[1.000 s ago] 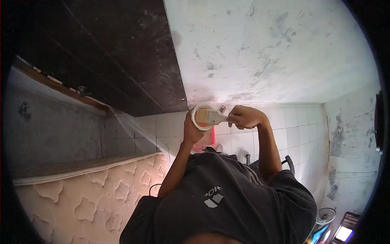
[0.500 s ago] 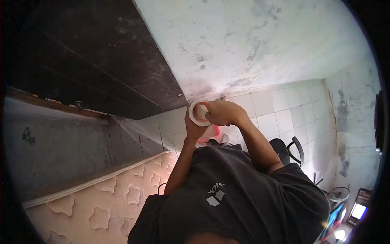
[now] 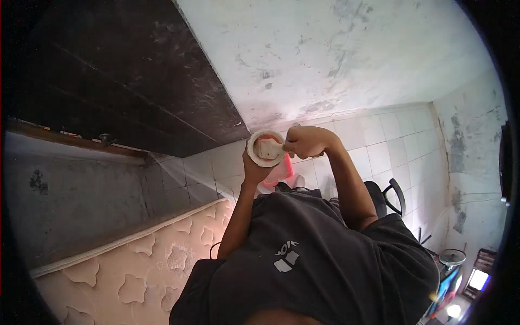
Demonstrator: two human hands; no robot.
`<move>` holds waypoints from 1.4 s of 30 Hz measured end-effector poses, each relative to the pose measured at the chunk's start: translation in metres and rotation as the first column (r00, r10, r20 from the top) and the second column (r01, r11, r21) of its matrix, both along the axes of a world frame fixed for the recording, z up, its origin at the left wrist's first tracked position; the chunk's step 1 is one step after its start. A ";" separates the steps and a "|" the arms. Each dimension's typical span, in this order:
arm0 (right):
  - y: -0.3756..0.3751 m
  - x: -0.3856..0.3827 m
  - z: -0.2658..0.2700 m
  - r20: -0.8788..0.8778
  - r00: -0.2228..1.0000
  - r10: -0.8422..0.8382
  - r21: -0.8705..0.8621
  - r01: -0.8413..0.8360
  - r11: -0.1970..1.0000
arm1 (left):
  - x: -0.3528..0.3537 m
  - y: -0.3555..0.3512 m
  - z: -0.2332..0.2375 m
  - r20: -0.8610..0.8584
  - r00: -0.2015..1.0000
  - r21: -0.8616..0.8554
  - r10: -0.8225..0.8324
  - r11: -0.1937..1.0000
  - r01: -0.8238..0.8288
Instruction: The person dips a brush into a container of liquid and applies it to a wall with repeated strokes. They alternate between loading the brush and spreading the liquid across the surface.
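My left hand (image 3: 255,171) is wrapped round the side of a round tub (image 3: 252,154) with a thick white rim and a reddish inside. In my closed right hand (image 3: 310,142) is the handle of a putty knife (image 3: 268,149). Its flat, pale blade, with a small dark hole in it, lies over the mouth of the tub. Whitish paste appears to coat the blade and the rim. How much the tub holds is hidden behind the blade.
A dark panel (image 3: 130,70) meets the smudged, pale wall (image 3: 325,59) in front of me. Below the tub, a pink-red container (image 3: 290,169) stands on white floor tiles (image 3: 355,165). A quilted mattress (image 3: 132,265) leans at left; a black chair (image 3: 398,195) is at right.
My right hand has drawn back to the right and tilted, so the putty knife's blade shows more fully over the tub. The tub has shifted slightly upward in view.
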State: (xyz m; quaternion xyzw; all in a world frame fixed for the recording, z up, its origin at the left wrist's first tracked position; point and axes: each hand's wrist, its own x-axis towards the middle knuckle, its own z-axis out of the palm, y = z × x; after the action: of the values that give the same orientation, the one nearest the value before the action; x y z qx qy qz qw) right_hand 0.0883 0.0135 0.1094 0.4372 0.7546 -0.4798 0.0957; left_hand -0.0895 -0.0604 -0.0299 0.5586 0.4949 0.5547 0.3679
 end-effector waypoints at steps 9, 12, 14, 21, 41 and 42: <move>-0.001 0.022 0.005 0.007 0.999 -0.033 -0.048 0.034 0.998 | 0.004 -0.001 -0.002 -0.064 0.997 -0.005 -0.033 0.999 0.033; -0.002 0.030 -0.003 -0.099 0.992 -0.084 -0.072 0.077 0.994 | 0.005 0.000 0.001 -0.054 0.998 0.002 -0.033 0.999 0.033; -0.002 0.034 -0.014 -0.203 0.970 -0.136 -0.119 0.113 0.986 | 0.007 0.001 0.007 -0.119 0.993 0.030 -0.025 0.999 0.029; -0.003 0.047 -0.038 -0.362 0.911 -0.198 -0.246 0.111 0.963 | 0.018 0.009 0.004 -0.013 0.996 0.035 -0.094 0.995 0.094; -0.004 0.088 -0.008 -0.396 0.846 -0.357 -0.214 0.294 0.932 | 0.025 0.062 0.024 -0.049 0.984 0.057 -0.173 0.983 0.176; -0.002 0.091 -0.007 -0.399 0.847 -0.352 -0.206 0.291 0.934 | 0.026 0.064 0.026 -0.050 0.984 0.065 -0.170 0.983 0.173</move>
State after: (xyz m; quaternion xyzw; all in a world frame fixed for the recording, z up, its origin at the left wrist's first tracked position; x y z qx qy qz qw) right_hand 0.1788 0.0112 0.1026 0.4334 0.6380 -0.6242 -0.1246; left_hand -0.0636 0.0032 -0.0043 0.6236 0.4334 0.5253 0.3838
